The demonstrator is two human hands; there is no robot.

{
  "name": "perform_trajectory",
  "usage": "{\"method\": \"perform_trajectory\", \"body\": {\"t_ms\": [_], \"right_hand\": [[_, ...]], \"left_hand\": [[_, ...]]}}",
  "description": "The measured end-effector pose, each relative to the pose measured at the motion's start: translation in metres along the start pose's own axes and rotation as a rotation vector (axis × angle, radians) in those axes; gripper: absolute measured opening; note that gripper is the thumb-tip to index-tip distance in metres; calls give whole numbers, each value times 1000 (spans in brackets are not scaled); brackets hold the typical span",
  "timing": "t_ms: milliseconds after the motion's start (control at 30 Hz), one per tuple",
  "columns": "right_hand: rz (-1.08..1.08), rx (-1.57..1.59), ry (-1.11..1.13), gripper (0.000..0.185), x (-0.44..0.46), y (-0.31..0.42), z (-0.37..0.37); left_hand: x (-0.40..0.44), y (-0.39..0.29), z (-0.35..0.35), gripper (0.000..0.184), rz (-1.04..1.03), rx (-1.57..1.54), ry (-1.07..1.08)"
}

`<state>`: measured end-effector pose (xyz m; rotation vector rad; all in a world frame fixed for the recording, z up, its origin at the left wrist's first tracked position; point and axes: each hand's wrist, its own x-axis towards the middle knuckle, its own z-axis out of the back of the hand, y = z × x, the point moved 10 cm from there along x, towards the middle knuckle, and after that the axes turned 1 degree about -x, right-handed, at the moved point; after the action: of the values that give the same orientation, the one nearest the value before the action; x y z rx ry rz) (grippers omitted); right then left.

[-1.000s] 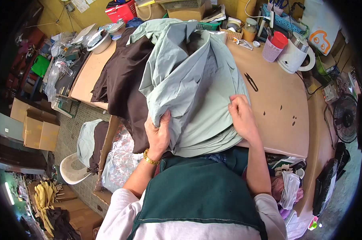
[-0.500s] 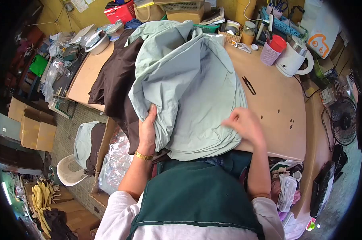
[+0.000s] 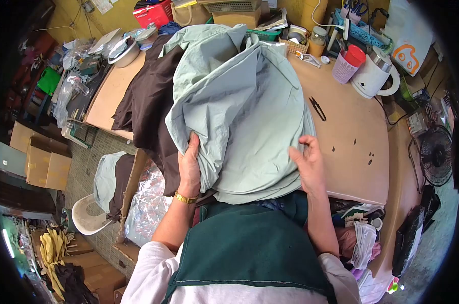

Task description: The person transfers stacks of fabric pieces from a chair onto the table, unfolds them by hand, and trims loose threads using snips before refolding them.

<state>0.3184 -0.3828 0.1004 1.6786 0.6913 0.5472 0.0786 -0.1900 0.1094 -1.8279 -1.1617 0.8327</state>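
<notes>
Head view | left hand (image 3: pixel 190 169) clasps pale-green fabric (image 3: pixel 270 121), thumb above | right hand (image 3: pixel 312 164) half open at its edge, no cloth seen gripped | fabric on table (image 3: pixel 351 180) beside brown cloth (image 3: pixel 151 101); right part spread, left bunched

Pale grey-green cloth (image 3: pixel 270 121), dk brown fabric (image 3: pixel 145 101), dk green apron (image 3: pixel 249 248) w/ white stitch line, gold watch (image 3: pixel 185 198)

Tan table (image 3: pixel 351 175) under pale cloth (image 3: pixel 270 116)

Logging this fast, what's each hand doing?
Left hand: closed on pale grey-green fabric.
Right hand: open, fingers curled at that fabric's edge.
</notes>
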Motion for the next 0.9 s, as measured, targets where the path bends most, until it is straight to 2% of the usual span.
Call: {"method": "perform_trajectory", "body": {"t_ms": [33,100,167,267,333,433,567,633,667,733,767,833,867,900], "right_hand": [[2,0,-1,17,-1,2,1],[396,-1000,50,25,-10,38,-16],[404,-1036,-11,27,-14,45,-22],[290,-888,-22,29,-13,36,-15],[527,-1485,-87,34,-20,54,-27],[473,-1595,-185,37,-18,58,-29],[509,-1567,-36,32,-16,61,-46],[599,-1112,0,25,-19,78,-50],[599,-1111,3,25,-16,78,-49],[225,-449,2,16,4,55,-23],[225,-447,3,16,7,56,-25],[24,-242,63,16,15,38,-34],[123,-227,107,17,17,48,-44],[123,-227,102,17,17,53,-53]], "left_hand": [[0,0,0,49,-1,0,2],[0,0,2,49,-11,7,-4],[2,0,3,51,-19,9,4],[1,0,4,52,-9,13,5],[2,2,4,52,3,10,0],[3,3,2,50,1,6,11],[0,1,-2,47,3,2,6],[2,3,1,46,-3,13,-9],[4,6,3,45,-8,6,6],[1,4,0,43,-1,3,-10],[-1,5,5,43,-2,5,-12],[-10,-4,-11,53,-57,314,130],[-29,-29,-40,59,-389,593,269],[-49,-36,-71,63,-531,825,369]]}}
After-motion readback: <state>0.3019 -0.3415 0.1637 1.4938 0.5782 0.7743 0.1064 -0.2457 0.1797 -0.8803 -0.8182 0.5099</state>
